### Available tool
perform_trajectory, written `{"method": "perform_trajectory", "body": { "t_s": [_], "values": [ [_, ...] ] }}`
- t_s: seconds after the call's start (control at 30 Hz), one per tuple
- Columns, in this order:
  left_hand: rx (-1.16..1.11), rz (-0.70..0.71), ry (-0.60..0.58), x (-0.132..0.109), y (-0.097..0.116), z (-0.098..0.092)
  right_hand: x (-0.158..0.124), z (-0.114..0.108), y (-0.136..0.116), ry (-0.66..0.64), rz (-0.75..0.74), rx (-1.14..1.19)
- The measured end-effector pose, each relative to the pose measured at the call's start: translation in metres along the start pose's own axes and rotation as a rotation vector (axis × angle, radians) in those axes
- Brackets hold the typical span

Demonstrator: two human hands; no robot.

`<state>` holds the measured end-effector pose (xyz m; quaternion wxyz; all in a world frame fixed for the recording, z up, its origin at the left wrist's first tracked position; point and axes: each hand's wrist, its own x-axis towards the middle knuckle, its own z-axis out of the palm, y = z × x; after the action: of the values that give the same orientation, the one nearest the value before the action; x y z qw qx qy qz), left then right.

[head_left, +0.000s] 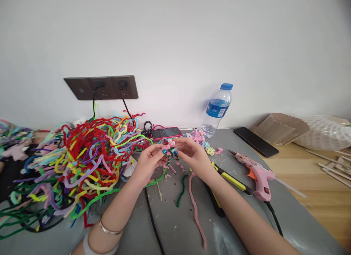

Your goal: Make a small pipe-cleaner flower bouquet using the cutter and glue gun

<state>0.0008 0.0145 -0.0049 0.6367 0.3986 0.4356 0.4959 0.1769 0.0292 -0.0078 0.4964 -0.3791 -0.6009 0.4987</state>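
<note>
My left hand (149, 160) and my right hand (192, 154) meet over the grey mat (175, 225), both pinching a small pipe-cleaner flower (170, 149) with pink petals and a twisted green stem. The fingers of each hand are closed on it. A loose pink pipe cleaner (196, 211) and a short green pipe cleaner (181, 191) lie on the mat just below my hands. A big tangled heap of coloured pipe cleaners (82, 163) sits to the left of my left hand.
A pink glue gun (256, 176) and yellow-handled pliers (233, 180) lie right of my right arm. A water bottle (218, 109), a red-cased phone (166, 133), a black phone (256, 141) and several finished small flowers (203, 140) stand behind. A wall socket (101, 87) feeds black cables.
</note>
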Motion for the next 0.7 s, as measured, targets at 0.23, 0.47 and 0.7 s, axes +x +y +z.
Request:
{"method": "perform_trajectory", "body": {
  "t_s": [0.23, 0.47, 0.7],
  "values": [
    [0.057, 0.025, 0.006, 0.0012, -0.0016, 0.0000, 0.0006, -0.0001, 0.0004, 0.003, 0.023, 0.030],
    [0.047, 0.032, 0.010, -0.0006, -0.0013, -0.0002, 0.0021, -0.0018, 0.0029, 0.027, 0.056, 0.042],
    [0.023, 0.042, 0.006, 0.0006, -0.0024, -0.0008, 0.0029, -0.0035, 0.0034, 0.044, 0.052, 0.063]
  ]
}}
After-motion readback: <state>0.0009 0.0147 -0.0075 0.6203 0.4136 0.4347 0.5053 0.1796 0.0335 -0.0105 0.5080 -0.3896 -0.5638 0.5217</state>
